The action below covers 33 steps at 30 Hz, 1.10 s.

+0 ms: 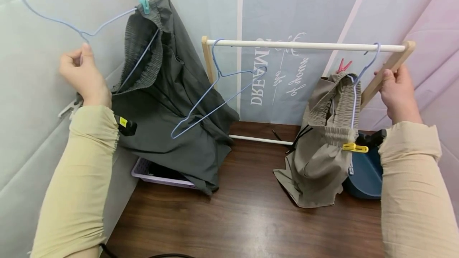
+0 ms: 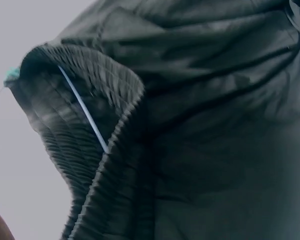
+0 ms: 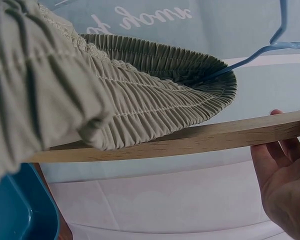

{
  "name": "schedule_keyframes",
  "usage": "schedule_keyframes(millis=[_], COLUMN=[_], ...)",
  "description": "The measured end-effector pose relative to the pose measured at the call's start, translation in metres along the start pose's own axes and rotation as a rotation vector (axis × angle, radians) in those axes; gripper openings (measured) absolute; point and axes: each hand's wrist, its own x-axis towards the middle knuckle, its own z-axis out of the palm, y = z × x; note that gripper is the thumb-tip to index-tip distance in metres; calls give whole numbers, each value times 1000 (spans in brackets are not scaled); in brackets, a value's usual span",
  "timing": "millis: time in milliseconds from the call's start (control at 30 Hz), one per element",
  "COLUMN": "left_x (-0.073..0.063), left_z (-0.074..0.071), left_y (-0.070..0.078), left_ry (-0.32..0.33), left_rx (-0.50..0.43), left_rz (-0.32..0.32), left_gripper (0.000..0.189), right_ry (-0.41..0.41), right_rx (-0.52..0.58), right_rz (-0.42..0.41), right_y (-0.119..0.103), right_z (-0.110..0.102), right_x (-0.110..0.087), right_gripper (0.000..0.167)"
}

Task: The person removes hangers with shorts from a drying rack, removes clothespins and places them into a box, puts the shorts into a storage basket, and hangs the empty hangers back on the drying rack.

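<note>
My left hand (image 1: 86, 77) pinches a blue wire hanger (image 1: 82, 33) just below its hook, to the left of the rack. Dark grey trousers (image 1: 172, 114) hang from it by the elastic waistband, with a teal clothespin (image 1: 144, 3) at the far end. A whitish clothespin (image 1: 69, 109) shows beside my left wrist. On the right, my right hand (image 1: 399, 94) grips the wooden side post (image 1: 381, 75) of the drying rack. Close to that post, khaki trousers (image 1: 319, 166) hang on another blue hanger, fastened by a pink clothespin (image 1: 343, 67) and a yellow clothespin (image 1: 355, 147).
A bare blue hanger (image 1: 219, 73) hangs from the left part of the white top rail (image 1: 294, 45). Below the dark trousers stands a lilac basket (image 1: 163, 180). Behind the khaki pair is a dark blue basin (image 1: 363, 190). Fabric walls enclose the brown wooden surface (image 1: 251, 218).
</note>
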Motion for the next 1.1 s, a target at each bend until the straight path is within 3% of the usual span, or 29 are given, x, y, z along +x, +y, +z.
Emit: schedule_keyframes(millis=[200,367,467,533,633,800,933,1100], left_x=[-9,-10,-11,-14,-18,-15,-13,-20], left_z=[8,20,26,29,31,28,21,7], left_y=[23,47,56,56,45,10,-17,-43], left_ry=[14,11,8,6,2,-29,-49,-79], left_rx=[74,69,77,130,229,354,388,385], left_rz=[67,113,172,230,320,415,419,363], left_gripper=[34,35,36,37,38,38,39,37], right_ry=[-22,-25,-29,-29,-25,-33,-40,-33], right_rx=[10,13,27,39,53,27,5,3], right_rz=[-4,-12,-15,-15,-9,-11,-14,-14], right_y=[0,0,0,0,0,1,1,0], right_z=[-3,-2,-2,-2,-2,-1,1,2], right_x=[0,1,1,1,2,2,2,1], right_gripper=[31,30,29,29,28,30,33,32])
